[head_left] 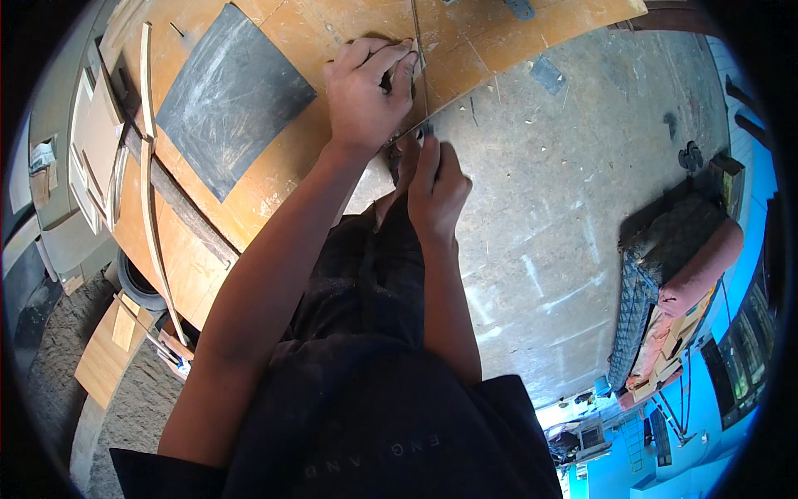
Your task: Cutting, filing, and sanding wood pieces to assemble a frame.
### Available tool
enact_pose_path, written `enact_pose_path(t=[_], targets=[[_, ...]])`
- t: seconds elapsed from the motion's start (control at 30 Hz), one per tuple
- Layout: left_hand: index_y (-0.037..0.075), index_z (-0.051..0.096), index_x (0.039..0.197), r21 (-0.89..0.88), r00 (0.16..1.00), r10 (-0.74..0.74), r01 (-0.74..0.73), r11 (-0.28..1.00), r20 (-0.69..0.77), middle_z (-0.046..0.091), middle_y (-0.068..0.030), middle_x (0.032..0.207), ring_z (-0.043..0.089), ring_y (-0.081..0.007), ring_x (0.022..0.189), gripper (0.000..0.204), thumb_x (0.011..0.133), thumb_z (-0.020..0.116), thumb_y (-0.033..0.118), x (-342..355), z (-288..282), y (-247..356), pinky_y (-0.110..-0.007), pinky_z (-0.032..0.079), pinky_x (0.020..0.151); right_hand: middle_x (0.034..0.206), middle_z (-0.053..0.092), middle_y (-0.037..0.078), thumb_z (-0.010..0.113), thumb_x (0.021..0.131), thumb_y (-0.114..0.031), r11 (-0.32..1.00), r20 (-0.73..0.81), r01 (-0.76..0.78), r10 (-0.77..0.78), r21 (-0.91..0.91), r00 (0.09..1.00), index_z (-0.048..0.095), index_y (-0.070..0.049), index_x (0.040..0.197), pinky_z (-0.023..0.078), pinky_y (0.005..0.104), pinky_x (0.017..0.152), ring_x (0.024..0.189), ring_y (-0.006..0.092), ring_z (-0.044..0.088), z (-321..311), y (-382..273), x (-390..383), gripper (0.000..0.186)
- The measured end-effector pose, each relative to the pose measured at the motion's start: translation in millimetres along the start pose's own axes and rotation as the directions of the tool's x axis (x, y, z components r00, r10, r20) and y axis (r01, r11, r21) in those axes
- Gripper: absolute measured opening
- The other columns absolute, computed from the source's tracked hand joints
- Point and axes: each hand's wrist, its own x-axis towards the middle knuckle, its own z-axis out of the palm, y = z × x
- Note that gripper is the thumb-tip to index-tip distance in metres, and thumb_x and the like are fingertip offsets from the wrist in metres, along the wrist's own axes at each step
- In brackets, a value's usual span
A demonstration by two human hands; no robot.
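Observation:
Over the edge of an orange-brown wooden board, my left hand is bent closed, thumb and forefinger tips together. Those fingertips meet beside a long thin dark strip that runs toward me from the far edge of the view. What lies between them is too small to make out. Nearer my body, my right hand is a fist around a small dark tool. Only its dark end shows above the thumb, at the near end of the strip. A dark grey square sheet lies flat on the board, left of my left hand.
Long wooden strips cross the board at left. A black tyre and a loose wood panel are below them. Grey concrete floor with small scraps stretches right, toward a cushioned seat.

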Motion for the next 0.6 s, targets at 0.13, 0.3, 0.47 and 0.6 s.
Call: enact_pose_path(t=[0.13, 0.3, 0.47, 0.6], targets=[[0.013, 0.077, 0.095, -0.026, 0.999, 0.026, -0.027, 0.999, -0.026, 0.068, -0.0010, 0.089, 0.061, -0.0233, 0.085, 0.013, 0.083, 0.075, 0.014, 3, -3, -3, -0.037, 0.041, 0.074, 0.088, 0.062, 0.025, 0.051, 0.103, -0.014, 0.991, 0.119, -0.129, 0.124, 0.033, 0.985, 0.060, 0.002, 0.099, 0.049, 0.0396, 0.062, 0.075, 0.0395, 0.066, -5, -6, -8, 0.019], [0.014, 0.077, 0.096, -0.020, 1.000, 0.023, -0.024, 1.000, -0.003, 0.068, -0.0008, 0.090, 0.061, -0.0236, 0.085, 0.014, 0.083, 0.075, 0.013, 3, -1, 1, -0.037, 0.041, 0.074, 0.058, 0.050, 0.021, 0.051, 0.105, -0.019, 0.993, -0.064, 0.021, -0.013, 0.120, 0.998, 0.055, -0.001, 0.076, 0.037, 0.0369, 0.045, 0.048, 0.0307, 0.056, -6, 12, -28, 0.034], [0.015, 0.077, 0.097, 0.010, 1.000, -0.002, 0.002, 1.000, 0.012, 0.068, -0.0005, 0.091, 0.061, -0.0233, 0.087, 0.014, 0.083, 0.074, 0.014, 1, -2, -2, -0.037, 0.040, 0.076, 0.057, 0.048, 0.020, 0.052, 0.105, -0.018, 0.989, -0.059, 0.063, -0.056, 0.134, 0.997, 0.053, -0.001, 0.075, 0.035, 0.0380, 0.044, 0.045, 0.0286, 0.049, 5, -10, 11, 0.035], [0.015, 0.076, 0.096, 0.008, 1.000, 0.001, -0.001, 1.000, 0.022, 0.067, -0.0004, 0.091, 0.061, -0.0230, 0.088, 0.013, 0.084, 0.074, 0.014, 1, -4, 0, -0.037, 0.039, 0.077, 0.056, 0.048, 0.019, 0.054, 0.104, -0.016, 0.997, -0.077, 0.014, -0.008, 0.074, 0.997, 0.054, -0.002, 0.075, 0.034, 0.0369, 0.043, 0.042, 0.0290, 0.047, -8, 11, -33, 0.032]])
